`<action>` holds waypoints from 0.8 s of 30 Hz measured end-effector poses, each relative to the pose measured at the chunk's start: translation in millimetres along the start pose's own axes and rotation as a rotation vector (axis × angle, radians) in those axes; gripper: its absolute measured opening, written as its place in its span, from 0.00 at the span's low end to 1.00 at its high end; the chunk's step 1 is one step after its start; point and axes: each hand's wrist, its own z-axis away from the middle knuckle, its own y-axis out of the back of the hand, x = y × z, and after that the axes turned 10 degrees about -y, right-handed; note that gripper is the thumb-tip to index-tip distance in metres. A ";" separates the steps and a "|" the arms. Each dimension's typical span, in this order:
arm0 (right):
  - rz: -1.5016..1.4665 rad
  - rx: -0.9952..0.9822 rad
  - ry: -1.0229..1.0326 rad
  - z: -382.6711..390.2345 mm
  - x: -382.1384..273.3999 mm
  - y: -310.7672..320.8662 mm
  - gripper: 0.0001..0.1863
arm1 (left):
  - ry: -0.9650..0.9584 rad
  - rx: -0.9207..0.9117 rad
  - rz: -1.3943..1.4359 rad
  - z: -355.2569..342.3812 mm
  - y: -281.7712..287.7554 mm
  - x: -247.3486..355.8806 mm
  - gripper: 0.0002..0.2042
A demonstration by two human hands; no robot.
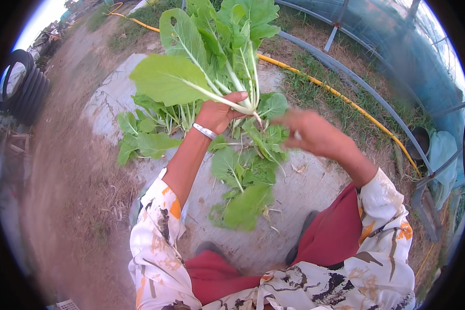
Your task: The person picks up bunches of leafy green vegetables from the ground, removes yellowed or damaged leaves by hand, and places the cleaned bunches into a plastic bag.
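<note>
My left hand, with a silver bracelet at the wrist, grips a leafy green plant by its pale stem base. Its broad leaves spread upward, and a short root hangs below. My right hand is just right of the root, its fingers smeared by motion. Beneath and around the held plant lie more greens at left and a loose pile of leaves in the middle, on a pale grey slab. A blurred leaf is at the pile's near end.
A yellow hose and a metal rail run over grass behind. At right stand blue sheeting on a frame and a dark bucket. A black corrugated pipe is at far left, beside dry dirt. My crouched legs are below.
</note>
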 end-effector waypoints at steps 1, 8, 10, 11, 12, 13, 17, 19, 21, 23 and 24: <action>-0.142 0.119 -0.058 -3.8 -4.9 -0.1 0.33 | 0.008 0.024 -0.021 0.6 -11.6 5.3 0.09; -0.582 0.337 -0.242 -41.1 -9.8 -30.0 0.29 | -0.195 0.037 -0.422 9.8 -67.5 14.6 0.15; -0.956 0.193 -0.215 -41.0 4.0 -25.4 0.23 | -0.240 -0.117 -0.473 10.9 -76.7 20.3 0.21; -1.136 0.120 -0.197 -39.3 11.1 -19.9 0.20 | -0.320 -0.097 -0.464 9.6 -77.7 20.0 0.22; -1.198 0.096 -0.215 -34.9 19.2 -13.5 0.18 | -0.398 -0.080 -0.450 6.9 -78.5 18.4 0.23; -1.278 0.054 -0.175 -33.0 21.3 -7.8 0.18 | -0.476 -0.060 -0.447 6.6 -77.4 23.5 0.24; -1.534 -0.200 -0.014 -28.6 9.6 -8.6 0.18 | 0.040 -0.150 -0.153 4.3 -30.5 39.7 0.26; -1.555 -0.336 -0.021 -23.6 0.4 -13.8 0.19 | 0.111 -0.397 0.035 7.2 -29.8 31.0 0.35; -1.516 -0.407 0.016 -24.7 -8.2 -17.9 0.19 | 0.012 -0.656 0.204 7.4 -38.3 17.7 0.42; -1.464 -0.427 0.011 -23.6 -11.9 -25.4 0.20 | -0.082 -0.567 0.259 13.5 -54.9 16.3 0.45; -1.332 -0.423 -0.020 -25.3 -12.4 -25.0 0.20 | -0.092 -0.541 0.242 8.0 -54.8 17.0 0.44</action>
